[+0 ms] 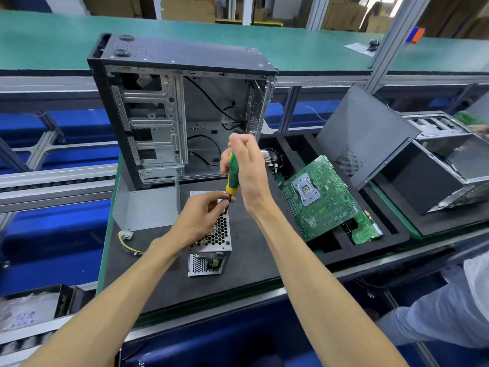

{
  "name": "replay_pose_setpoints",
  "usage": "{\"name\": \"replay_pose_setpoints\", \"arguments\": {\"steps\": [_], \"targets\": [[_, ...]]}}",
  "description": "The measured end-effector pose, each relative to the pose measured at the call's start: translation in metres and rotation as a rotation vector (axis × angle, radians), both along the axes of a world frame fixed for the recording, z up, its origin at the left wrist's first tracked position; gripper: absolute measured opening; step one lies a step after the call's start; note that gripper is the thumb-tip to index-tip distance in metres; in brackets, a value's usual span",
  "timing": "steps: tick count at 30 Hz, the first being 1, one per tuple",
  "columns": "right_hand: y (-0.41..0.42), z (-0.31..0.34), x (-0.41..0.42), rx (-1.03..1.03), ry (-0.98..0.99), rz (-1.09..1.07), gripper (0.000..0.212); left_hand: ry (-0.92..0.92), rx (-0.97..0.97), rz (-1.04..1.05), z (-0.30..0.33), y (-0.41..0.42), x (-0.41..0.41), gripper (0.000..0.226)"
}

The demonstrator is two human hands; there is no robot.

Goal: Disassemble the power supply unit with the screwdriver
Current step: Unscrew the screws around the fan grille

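1. Both bare forearms reach from the near edge toward the middle of the scene, the left from the near left, the right from the near right.
2. The left hand (203, 215) is lower, palm down, its fingers (221, 201) curled and pinched together at the tips.
3. The right hand (247, 168) is raised above and just right of the left, wrist bent, fingers wrapped loosely around a handle, the palm facing left.
4. The two hands sit close together, nearly touching.
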State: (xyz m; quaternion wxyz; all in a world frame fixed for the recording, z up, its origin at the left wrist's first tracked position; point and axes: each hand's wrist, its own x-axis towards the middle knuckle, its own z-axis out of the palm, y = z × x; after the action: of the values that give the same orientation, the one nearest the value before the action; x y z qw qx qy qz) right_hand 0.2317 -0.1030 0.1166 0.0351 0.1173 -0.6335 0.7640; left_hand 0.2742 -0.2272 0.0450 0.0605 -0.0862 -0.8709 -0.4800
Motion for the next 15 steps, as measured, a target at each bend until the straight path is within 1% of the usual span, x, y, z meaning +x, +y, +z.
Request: {"name": "replay_pose_setpoints", "arguments": {"steps": [1, 3, 6, 8, 11, 13, 15], "targets": [[0.000, -0.002, 0.003, 0.032, 0.032, -0.016, 0.032, 0.015, -0.007, -0.001, 0.000, 0.000, 0.000, 0.017], [0.000, -0.007, 0.007, 0.049, 0.036, -0.054, 0.036, 0.036, 0.000, 0.003, -0.003, 0.000, 0.000, 0.014], [-0.001, -0.010, 0.009, -0.052, -0.047, -0.151, 0.037, 0.044, -0.004, 0.047, -0.009, 0.001, -0.002, 0.014], [0.001, -0.013, 0.008, -0.113, -0.081, -0.174, 0.038, 0.060, -0.024, 0.072, -0.011, 0.001, -0.004, 0.012], [0.003, -0.016, 0.006, -0.075, -0.057, -0.165, 0.030, 0.085, -0.024, 0.097, -0.014, 0.000, -0.006, 0.006], [0.006, -0.016, 0.005, -0.024, -0.041, -0.117, 0.025, 0.106, -0.025, 0.100, -0.015, 0.000, -0.007, 0.004], [0.007, -0.015, 0.004, -0.018, -0.055, -0.036, 0.034, 0.103, -0.031, 0.103, -0.015, 0.000, -0.007, 0.012]]}}
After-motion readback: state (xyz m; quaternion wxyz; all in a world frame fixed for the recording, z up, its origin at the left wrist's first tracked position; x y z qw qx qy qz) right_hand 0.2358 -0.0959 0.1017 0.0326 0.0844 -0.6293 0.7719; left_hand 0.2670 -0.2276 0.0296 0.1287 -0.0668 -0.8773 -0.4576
